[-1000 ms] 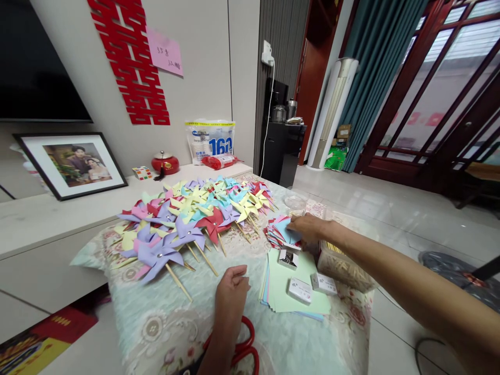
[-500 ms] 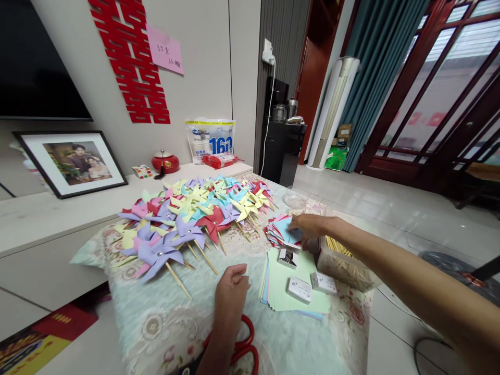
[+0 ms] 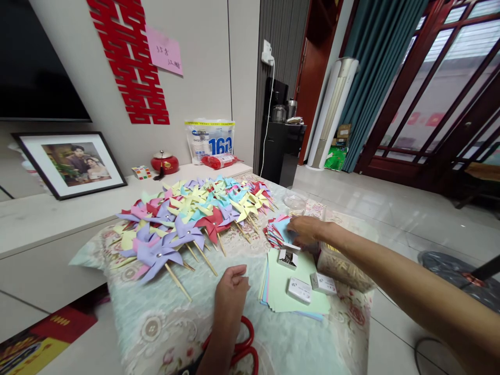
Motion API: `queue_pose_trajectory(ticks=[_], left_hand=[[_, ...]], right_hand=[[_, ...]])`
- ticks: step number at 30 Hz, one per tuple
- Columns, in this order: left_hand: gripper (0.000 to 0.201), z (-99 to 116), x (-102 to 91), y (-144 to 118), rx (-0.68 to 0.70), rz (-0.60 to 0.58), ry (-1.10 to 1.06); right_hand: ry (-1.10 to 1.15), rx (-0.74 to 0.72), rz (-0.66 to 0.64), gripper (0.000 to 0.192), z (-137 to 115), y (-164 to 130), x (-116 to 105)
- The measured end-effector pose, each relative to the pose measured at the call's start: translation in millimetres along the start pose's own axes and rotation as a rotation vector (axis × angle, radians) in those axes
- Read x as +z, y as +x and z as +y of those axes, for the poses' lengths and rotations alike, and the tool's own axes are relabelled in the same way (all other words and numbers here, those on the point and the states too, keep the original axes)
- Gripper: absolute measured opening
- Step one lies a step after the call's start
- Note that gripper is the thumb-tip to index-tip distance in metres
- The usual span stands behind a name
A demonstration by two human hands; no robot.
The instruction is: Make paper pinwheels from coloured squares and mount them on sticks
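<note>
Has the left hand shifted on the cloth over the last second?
No. The left hand rests loosely curled at the same spot, just left of the green paper stack and above the red scissors, as in both earlier pictures.

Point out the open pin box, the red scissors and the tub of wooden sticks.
Open pin box [image 3: 288, 257], head view, on the pins inside.
Red scissors [image 3: 245, 348], head view, on a handle loop.
Tub of wooden sticks [image 3: 340, 266], head view, on its clear side wall.

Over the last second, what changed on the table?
Little: the right hand stays on the stack of cut paper squares, fingers shifting slightly toward the person. The left hand rests loosely curled on the cloth. Pinwheels, boxes and sticks are unmoved.
</note>
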State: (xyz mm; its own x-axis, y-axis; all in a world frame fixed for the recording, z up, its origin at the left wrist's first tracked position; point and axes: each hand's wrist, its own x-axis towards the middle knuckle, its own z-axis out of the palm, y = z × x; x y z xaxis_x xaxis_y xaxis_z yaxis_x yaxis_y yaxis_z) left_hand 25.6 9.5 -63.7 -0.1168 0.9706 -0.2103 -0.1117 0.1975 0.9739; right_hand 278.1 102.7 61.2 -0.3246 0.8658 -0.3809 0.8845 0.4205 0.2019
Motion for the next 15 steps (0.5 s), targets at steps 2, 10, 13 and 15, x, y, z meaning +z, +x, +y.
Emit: queue_pose_trajectory(ticks=[2,10,13,15], left_hand=[[0.038,-1,0.2,1,0.008,0.002,-0.001],[0.038,0,1.5,1,0.008,0.002,0.006],[0.037,2,1.2,-1,0.008,0.007,0.012],[0.037,2,1.1,-1,0.006,0.008,0.01]], right_hand=[[-0.001,-0.012,0.001,0.039,2,0,0],[-0.033,-0.008,0.009,0.04,-5,-2,0],[-0.037,-0.005,0.015,0.038,-7,-2,0],[-0.032,-0.013,0.015,0.036,-5,-1,0]])
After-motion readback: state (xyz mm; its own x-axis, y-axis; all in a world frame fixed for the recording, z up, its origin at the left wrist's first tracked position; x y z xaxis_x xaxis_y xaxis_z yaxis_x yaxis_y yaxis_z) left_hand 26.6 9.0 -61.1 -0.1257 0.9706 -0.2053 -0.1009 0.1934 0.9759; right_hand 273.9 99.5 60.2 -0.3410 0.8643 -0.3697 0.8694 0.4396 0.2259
